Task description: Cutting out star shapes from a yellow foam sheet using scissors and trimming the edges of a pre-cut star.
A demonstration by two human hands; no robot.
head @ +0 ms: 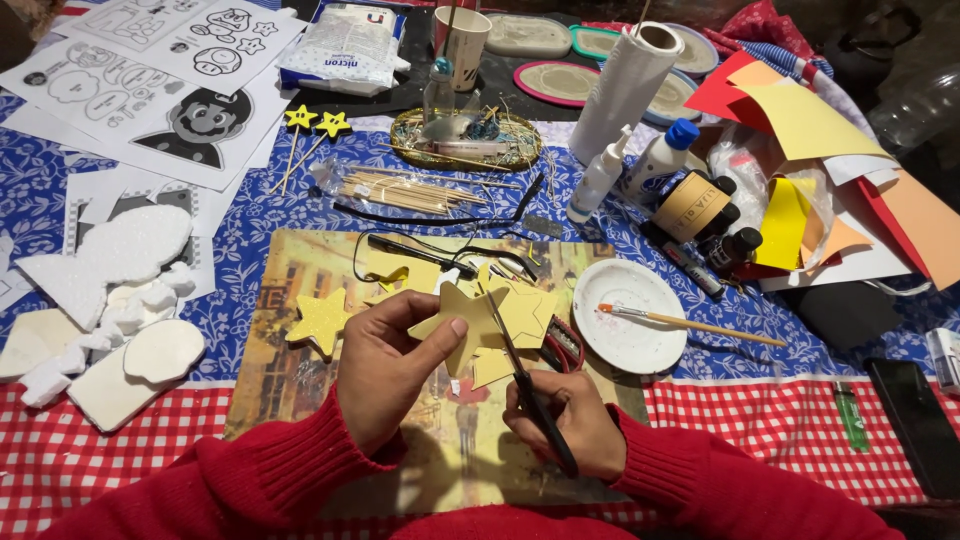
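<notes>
My left hand (385,360) pinches a yellow foam star (468,325) between thumb and fingers, holding it up over the picture board (290,370). My right hand (562,415) grips black scissors (520,375), whose blades reach up against the star's right side. Both arms wear red knitted sleeves. More yellow star cut-outs (530,315) lie just behind the held one, and a single glittery star (320,322) rests on the board to the left.
A white plate (630,335) with a paintbrush (690,323) sits right of my hands. Glue bottles (655,160), dark jars (700,205), coloured paper sheets (800,120), wooden skewers (410,190), white foam pieces (110,250) and printed templates (150,70) crowd the table. A phone (915,420) lies far right.
</notes>
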